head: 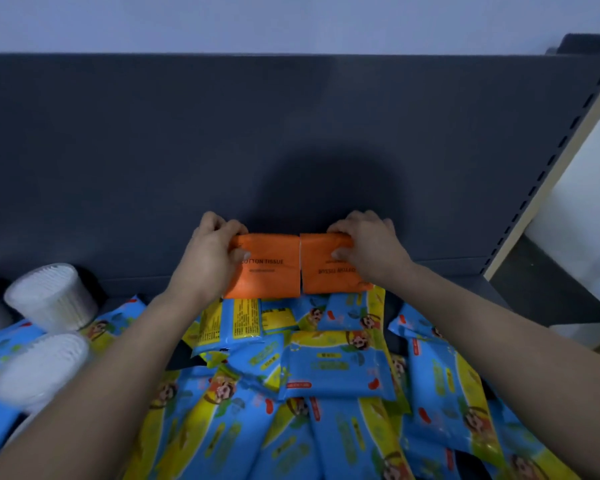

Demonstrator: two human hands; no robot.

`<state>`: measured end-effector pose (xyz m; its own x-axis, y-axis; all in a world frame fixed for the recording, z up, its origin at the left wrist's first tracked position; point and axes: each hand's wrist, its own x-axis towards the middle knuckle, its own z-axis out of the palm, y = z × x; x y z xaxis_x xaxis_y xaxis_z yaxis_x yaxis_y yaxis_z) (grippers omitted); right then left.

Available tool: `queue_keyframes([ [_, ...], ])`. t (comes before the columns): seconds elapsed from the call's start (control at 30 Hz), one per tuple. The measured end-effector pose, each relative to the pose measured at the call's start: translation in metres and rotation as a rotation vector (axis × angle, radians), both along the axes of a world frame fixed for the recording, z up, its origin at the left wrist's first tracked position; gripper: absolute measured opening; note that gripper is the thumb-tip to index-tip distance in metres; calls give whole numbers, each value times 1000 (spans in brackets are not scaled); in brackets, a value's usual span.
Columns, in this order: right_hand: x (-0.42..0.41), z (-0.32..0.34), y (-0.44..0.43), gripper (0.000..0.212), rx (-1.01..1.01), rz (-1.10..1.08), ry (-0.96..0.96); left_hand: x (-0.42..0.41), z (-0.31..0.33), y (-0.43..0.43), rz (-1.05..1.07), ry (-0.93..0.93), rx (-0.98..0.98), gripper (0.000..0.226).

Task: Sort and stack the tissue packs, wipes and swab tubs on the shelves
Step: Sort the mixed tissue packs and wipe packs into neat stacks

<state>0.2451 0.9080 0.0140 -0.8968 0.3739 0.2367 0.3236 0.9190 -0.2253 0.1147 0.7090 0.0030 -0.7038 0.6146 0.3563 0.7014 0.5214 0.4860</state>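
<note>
Two orange tissue packs sat side by side, edges touching, against the dark back panel (291, 133) of the shelf, the left pack (267, 268) printed "COTTON TISSUE" upright and the right pack (329, 268) printed upside down. The left hand (212, 251) pinched the left pack's outer end, thumb on top; the right hand (368, 244) pinched the right pack likewise. Below them lay a heap of blue-and-yellow wipes packs (336, 372), and two white swab tubs (52, 299) stood at the left.
</note>
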Motion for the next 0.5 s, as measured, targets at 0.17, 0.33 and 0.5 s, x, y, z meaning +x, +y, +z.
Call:
queue_keyframes([
  [0.17, 4, -6, -8, 44, 40, -73, 132, 16, 1, 0, 37, 271, -20, 40],
  [0.33, 28, 0, 8, 36, -9, -126, 244, 57, 7, 30, -226, 172, 46, 16],
  [0.5, 65, -14, 39, 21, -78, -274, 93, 93, -12, 72, -337, -46, -210, 19],
])
